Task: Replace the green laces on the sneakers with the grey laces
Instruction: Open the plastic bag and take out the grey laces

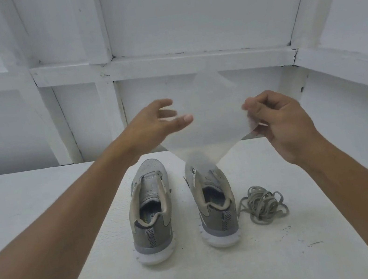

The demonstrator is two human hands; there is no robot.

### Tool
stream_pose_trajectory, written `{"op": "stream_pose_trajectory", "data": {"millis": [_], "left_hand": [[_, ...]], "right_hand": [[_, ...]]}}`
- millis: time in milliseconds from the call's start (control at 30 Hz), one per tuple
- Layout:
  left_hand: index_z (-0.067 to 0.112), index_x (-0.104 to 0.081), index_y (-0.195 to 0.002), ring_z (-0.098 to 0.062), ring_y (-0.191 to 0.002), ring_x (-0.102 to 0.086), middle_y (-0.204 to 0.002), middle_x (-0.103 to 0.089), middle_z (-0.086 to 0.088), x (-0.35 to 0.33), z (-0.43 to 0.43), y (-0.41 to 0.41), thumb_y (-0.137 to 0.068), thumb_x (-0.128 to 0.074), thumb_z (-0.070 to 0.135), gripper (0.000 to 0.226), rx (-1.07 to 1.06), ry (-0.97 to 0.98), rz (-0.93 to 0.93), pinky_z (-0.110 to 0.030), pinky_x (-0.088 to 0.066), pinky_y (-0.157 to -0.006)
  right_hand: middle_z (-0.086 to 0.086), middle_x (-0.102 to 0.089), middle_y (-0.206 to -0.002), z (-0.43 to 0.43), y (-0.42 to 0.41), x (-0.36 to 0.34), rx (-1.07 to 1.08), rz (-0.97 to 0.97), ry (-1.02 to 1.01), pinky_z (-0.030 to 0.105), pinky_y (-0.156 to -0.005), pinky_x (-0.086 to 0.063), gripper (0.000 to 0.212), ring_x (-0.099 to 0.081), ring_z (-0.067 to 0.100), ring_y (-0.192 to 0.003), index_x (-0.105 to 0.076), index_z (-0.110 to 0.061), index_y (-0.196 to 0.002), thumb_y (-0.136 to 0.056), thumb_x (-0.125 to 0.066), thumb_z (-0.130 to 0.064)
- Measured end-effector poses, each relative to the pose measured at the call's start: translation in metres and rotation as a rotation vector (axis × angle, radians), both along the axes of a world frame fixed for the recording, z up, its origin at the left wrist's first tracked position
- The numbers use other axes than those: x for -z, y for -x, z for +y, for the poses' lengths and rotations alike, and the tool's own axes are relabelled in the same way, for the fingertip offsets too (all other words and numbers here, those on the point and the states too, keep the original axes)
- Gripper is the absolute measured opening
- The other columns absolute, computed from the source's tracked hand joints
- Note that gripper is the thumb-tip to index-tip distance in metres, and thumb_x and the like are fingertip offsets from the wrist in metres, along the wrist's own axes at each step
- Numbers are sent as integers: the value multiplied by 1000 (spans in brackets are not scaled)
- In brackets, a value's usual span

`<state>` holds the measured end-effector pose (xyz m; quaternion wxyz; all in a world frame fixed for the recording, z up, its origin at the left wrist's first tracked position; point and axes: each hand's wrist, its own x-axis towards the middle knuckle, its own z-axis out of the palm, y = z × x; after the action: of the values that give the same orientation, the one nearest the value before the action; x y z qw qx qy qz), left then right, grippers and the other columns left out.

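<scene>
Right hand (283, 121) is pinching one edge of a thin white sheet (212, 109) between thumb and curled fingers, holding it in the air above the table (202, 278). Left hand (153, 125) is hanging open at the sheet's other edge, fingers spread and relaxed, gripping nothing. Blur is hiding whether its fingertips are touching the sheet. The sheet is drooping to a point over the toe of the right sneaker (217, 207), veiling its front.

Below the hands, both sneakers are standing side by side on the table, heels toward the person, with the left sneaker (151, 209) just beside the right. No lace is showing in the left sneaker's eyelets, and the right one's are partly hidden. Green laces are not showing anywhere. Grey laces (263, 204) are lying in a loose tangle on the table just beside the right sneaker's heel, on its outer side, well apart from the right hand.

Judgement: threading is not yet begun, and the hands are occupied with the sheet. The next move is calling for setting the sheet aside, then lowering the right hand to the tangle, finding a tip and freeing one strand for the lowest eyelets.
</scene>
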<state>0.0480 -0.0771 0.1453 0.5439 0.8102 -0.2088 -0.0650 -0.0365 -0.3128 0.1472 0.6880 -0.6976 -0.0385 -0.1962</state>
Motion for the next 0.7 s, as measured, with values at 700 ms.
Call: {"op": "stream_pose_trajectory", "data": {"millis": [700], "left_hand": [[14,-43,-111,-30,-80,-72,-106,-64,-21,83,-133,-63,-83,-66,-5,41,-166,86,290,-42,-59,-81]], "right_hand": [[7,-58,-85,-151,-72,98,381,483,-211,24,-57,-55,11,-55,18,-68,-64,-1,-98,-89,-65,-8]]}}
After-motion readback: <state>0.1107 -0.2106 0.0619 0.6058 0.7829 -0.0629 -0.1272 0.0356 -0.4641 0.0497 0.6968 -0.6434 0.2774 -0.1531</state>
